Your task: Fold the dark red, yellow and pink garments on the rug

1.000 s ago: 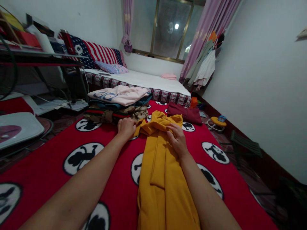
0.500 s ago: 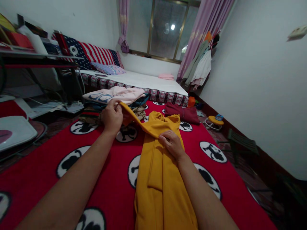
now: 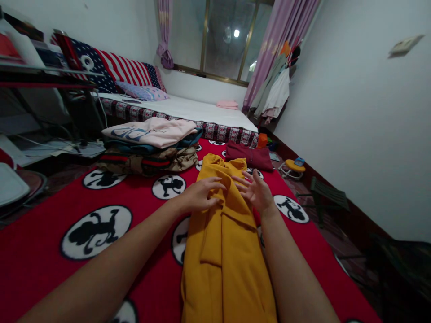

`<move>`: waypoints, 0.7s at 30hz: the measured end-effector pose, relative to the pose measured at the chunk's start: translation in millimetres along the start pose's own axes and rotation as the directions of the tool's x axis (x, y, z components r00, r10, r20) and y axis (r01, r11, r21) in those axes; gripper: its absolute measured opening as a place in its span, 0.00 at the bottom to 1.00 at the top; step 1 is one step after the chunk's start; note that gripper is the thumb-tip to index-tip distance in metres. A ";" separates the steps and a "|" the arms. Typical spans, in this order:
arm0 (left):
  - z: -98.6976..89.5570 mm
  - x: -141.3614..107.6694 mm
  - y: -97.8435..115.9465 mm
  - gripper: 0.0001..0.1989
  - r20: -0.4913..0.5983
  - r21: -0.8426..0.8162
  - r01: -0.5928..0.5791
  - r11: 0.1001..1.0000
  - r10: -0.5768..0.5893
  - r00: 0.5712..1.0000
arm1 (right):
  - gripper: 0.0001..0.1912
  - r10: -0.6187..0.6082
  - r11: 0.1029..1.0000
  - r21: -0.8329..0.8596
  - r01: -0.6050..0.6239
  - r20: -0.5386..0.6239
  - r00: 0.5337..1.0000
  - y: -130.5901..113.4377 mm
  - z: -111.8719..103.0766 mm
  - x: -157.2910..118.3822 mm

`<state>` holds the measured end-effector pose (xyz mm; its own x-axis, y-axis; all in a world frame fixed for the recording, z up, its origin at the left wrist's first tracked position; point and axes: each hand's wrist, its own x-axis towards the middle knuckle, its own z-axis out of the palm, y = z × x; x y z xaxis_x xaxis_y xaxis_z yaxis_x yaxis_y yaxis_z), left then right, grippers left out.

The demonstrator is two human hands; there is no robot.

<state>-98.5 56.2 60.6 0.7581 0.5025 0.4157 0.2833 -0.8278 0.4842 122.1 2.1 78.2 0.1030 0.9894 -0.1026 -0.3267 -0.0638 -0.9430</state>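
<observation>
A mustard-yellow garment (image 3: 232, 269), partly folded into a long strip, lies lengthwise on the red blanket (image 3: 148, 233) with round monkey prints. Its gathered end points away from me. My left hand (image 3: 204, 194) rests at the left side of the upper part, fingers spread and curved over the folded cloth. On the other side my right hand (image 3: 256, 192) is raised with its fingers apart, palm turned inward, beside the garment's right edge. Neither hand grips the cloth.
A pile of folded clothes (image 3: 151, 148), with a pale pink top uppermost, sits at the far left of the blanket. A folded maroon garment (image 3: 249, 156) lies at the far right. Beyond are a white-covered bed (image 3: 191, 107), a small yellow stool (image 3: 295, 166) and a dark folding stool (image 3: 328, 195).
My left hand has brought the lifted yellow flap rightward across the garment and let go. My right hand has released the cloth and opened. The view has shifted slightly.
</observation>
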 end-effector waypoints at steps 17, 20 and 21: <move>4.3 -6.1 -26.7 0.21 -0.101 0.214 0.173 0.961 -0.155 0.983 | 0.08 -0.066 0.521 -0.854 0.000 -0.040 0.997 -14.5 33.0 -11.4; -1.2 -0.5 -19.9 0.22 -0.242 -0.050 0.146 0.988 -0.154 0.958 | 0.10 0.069 0.768 -0.639 0.038 0.141 0.988 -43.5 42.4 -40.3; -3.6 1.5 -16.6 0.22 -0.262 -0.150 0.109 0.983 -0.146 0.954 | 0.13 0.133 0.777 -0.628 0.048 0.238 0.962 -54.7 45.5 -52.8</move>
<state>-104.2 71.6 55.9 0.5277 0.6655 0.5279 0.2731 -0.7214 0.6364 91.8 -40.7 149.6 -0.1684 0.9744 -0.1489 0.3408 -0.0842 -0.9364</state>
